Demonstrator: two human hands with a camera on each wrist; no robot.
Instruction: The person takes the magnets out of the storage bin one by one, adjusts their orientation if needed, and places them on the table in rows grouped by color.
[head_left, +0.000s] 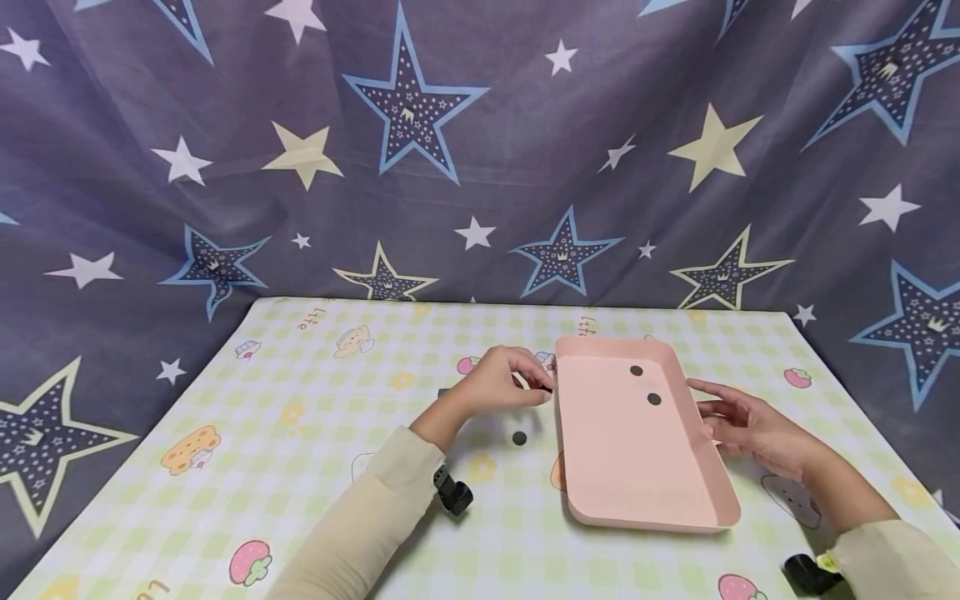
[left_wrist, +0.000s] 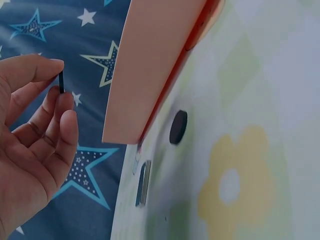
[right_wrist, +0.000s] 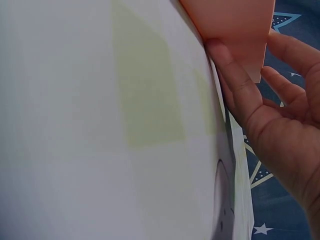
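Note:
My left hand [head_left: 498,382] pinches a thin black disc [left_wrist: 61,82] on edge between thumb and fingertips, just outside the left wall of a shallow pink tray [head_left: 630,475]. Two more discs lie in the tray, a far black disc [head_left: 636,370] and a nearer black disc [head_left: 654,399]. Another black disc [head_left: 519,438] rests on the table below the left hand. At the tray's right side, my right hand [head_left: 761,429] touches the outer wall with fairly straight fingertips and thumb [right_wrist: 227,62].
A small flat metallic piece [left_wrist: 143,184] lies on the table, mostly hidden behind the left wrist in the head view. The table wears a green-and-white checked cloth [head_left: 300,483] with cartoon prints. Behind it hangs a dark star-patterned curtain [head_left: 480,192].

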